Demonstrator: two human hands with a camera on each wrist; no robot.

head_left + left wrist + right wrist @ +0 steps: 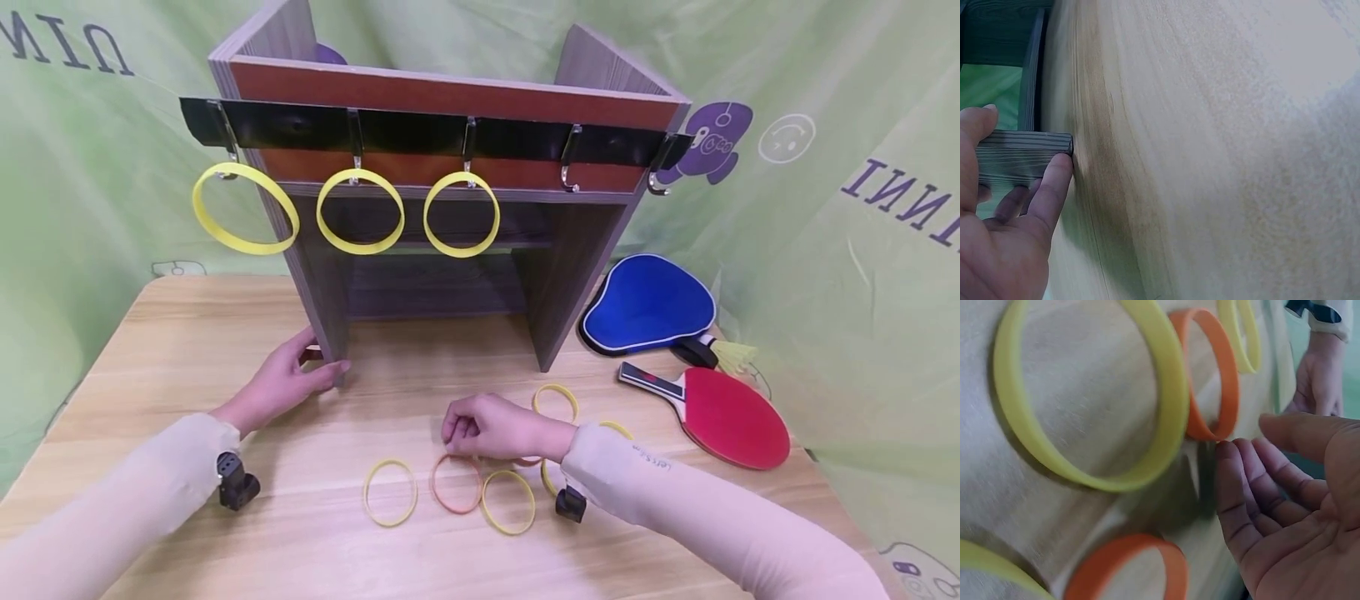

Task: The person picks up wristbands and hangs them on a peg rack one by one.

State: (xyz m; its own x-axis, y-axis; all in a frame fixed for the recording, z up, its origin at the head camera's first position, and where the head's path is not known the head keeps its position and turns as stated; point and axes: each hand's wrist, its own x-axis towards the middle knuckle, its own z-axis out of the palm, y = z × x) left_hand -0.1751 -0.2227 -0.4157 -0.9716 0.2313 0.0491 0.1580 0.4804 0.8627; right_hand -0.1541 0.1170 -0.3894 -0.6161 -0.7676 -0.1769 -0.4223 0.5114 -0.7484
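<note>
My left hand (281, 383) grips the front foot of the left side panel (318, 287) of a grey wooden shelf; in the left wrist view the panel's end (1025, 147) lies between thumb and fingers. Just over the table, my right hand (495, 427) holds nothing. Its bent fingertips are right at an orange ring (1230, 369), thumb apart from them. Yellow rings lie on either side of that orange one, a left one (365, 493) and a right one (517, 534). Another orange ring (1175, 572) is partly hidden under my right wrist in the head view.
Three yellow rings hang from hooks on the shelf's black strip (412, 133); two more hooks (572, 162) are at its right. More yellow rings (555, 386) lie by my right forearm. A red table tennis bat (735, 417), blue bat case (648, 304) and shuttlecock (731, 354) lie at right.
</note>
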